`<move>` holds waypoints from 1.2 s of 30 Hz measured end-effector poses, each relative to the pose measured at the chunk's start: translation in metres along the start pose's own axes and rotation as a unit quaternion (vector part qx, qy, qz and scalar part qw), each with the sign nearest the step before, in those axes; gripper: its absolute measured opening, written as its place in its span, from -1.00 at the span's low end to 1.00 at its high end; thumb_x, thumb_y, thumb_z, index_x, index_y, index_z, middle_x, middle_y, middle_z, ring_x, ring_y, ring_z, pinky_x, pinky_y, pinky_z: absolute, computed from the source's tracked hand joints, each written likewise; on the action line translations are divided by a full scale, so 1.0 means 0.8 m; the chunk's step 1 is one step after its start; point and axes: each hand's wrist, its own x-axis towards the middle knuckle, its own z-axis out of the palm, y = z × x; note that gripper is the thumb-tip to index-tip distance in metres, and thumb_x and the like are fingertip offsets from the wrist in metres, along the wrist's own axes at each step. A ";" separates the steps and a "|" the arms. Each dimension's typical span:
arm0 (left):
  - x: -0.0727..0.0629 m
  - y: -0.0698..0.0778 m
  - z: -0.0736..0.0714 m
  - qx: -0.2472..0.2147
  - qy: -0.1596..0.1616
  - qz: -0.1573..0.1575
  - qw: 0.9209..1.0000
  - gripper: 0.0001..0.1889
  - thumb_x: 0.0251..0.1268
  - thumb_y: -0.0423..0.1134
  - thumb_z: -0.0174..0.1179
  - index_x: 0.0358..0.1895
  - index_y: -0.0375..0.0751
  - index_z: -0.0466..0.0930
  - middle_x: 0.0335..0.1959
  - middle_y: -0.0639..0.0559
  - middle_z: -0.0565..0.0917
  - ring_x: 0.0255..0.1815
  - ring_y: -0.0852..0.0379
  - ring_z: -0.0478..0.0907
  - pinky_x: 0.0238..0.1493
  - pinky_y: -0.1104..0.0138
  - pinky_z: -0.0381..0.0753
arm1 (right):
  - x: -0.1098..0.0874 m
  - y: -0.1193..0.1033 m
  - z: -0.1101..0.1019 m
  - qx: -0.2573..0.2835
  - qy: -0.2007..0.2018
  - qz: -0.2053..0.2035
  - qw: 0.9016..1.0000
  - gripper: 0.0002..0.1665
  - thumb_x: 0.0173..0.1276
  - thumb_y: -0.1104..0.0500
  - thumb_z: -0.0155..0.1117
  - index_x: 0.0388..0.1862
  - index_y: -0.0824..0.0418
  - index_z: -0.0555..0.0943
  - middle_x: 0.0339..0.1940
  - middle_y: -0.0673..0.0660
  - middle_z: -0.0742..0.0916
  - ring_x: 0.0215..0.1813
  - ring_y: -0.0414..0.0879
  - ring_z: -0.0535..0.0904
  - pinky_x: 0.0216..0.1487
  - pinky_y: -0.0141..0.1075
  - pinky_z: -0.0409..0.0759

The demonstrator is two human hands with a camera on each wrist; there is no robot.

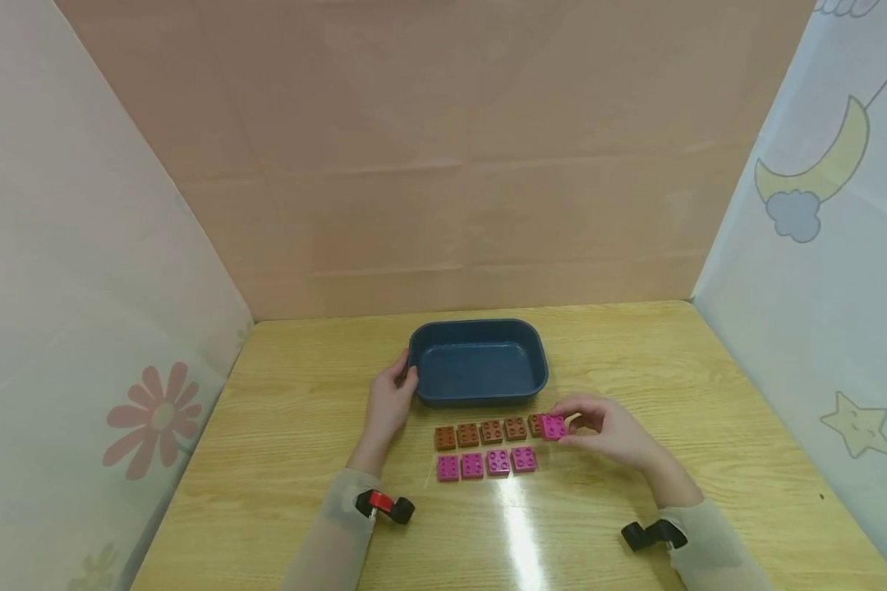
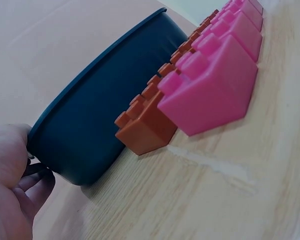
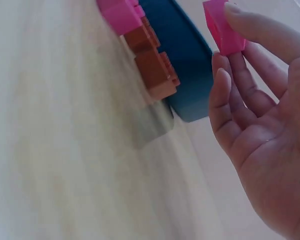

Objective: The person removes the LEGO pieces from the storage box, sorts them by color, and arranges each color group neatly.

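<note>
My right hand pinches a pink toy brick between thumb and fingers, raised off the table. In the head view that brick overlaps the rightmost brown brick. At its left end, a dark blue rectangular tub is held by my left hand, the thumb at the rim and fingers against the outer wall. Nothing lies inside the tub. Several brown bricks form a row just in front of it. Nearer to me, several pink bricks make a second row, studs up.
The bricks and tub stand on a wooden table. A plain pinkish backdrop rises behind it, and patterned panels border the left and right sides. Each wrist wears a black band with a camera.
</note>
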 end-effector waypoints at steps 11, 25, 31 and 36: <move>-0.002 0.001 -0.006 0.004 0.005 -0.001 1.000 -0.51 0.61 -0.32 0.20 0.49 -0.41 0.46 0.48 -0.23 0.51 0.50 -0.13 0.47 0.43 0.14 0.56 | -0.003 0.007 0.005 -0.037 -0.056 0.016 0.998 -0.54 0.20 0.36 0.65 0.08 0.11 0.79 0.05 0.09 0.79 -0.05 -0.07 0.73 -0.02 -0.20 0.82; -0.002 0.000 -0.007 0.003 0.008 -0.008 1.000 -0.51 0.61 -0.32 0.20 0.50 -0.39 0.46 0.49 -0.20 0.51 0.49 -0.08 0.47 0.42 0.17 0.56 | -0.003 0.005 0.014 -0.086 -0.075 0.056 0.992 -0.57 0.19 0.23 0.70 0.03 -0.03 0.80 0.03 -0.01 0.79 -0.03 -0.11 0.73 0.00 -0.23 0.81; -0.003 0.001 -0.008 0.009 0.005 -0.005 1.000 -0.50 0.61 -0.29 0.18 0.50 -0.39 0.46 0.48 -0.24 0.51 0.48 -0.10 0.49 0.41 0.18 0.58 | -0.003 0.006 0.016 -0.081 -0.085 0.060 0.991 -0.59 0.21 0.18 0.71 0.03 -0.02 0.80 0.04 0.00 0.79 -0.03 -0.08 0.75 -0.05 -0.22 0.81; -0.003 0.000 -0.007 0.008 0.006 -0.006 1.000 -0.50 0.61 -0.30 0.18 0.50 -0.39 0.46 0.48 -0.24 0.51 0.48 -0.09 0.50 0.40 0.21 0.59 | -0.003 0.008 0.017 -0.094 -0.091 0.061 0.989 -0.60 0.22 0.13 0.72 0.03 -0.03 0.79 0.05 -0.02 0.78 -0.02 -0.11 0.75 -0.04 -0.24 0.80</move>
